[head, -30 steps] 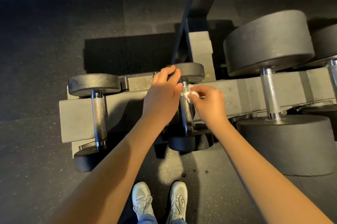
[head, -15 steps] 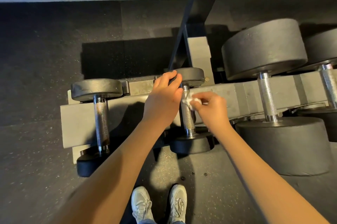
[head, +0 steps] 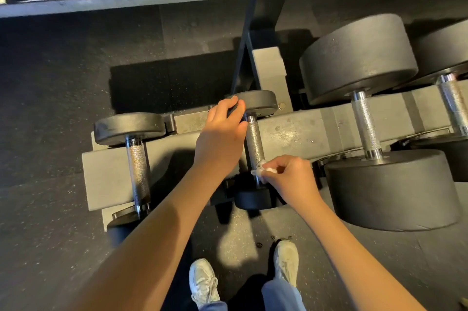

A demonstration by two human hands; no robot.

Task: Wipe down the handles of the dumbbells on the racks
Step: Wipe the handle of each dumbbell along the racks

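head view looks down on a low grey rack (head: 298, 133) with dumbbells lying across its rails. the left hand (head: 222, 130) grips the far black head of the middle dumbbell (head: 260, 104), its fingers curled over the rim and the thumb beside the top of the knurled handle (head: 254, 141). the right hand (head: 291, 176) pinches a small crumpled white wipe (head: 258, 171) between thumb and fingertips and holds it against the near end of that handle, just above the near head. a second small dumbbell (head: 138, 166) lies on the rack to the left, well apart from both hands. a large dumbbell (head: 364, 123) lies to the right, near the right hand but not touching it. below, two pale shoes (head: 203, 282) stand on the dark speckled floor (head: 50, 209).
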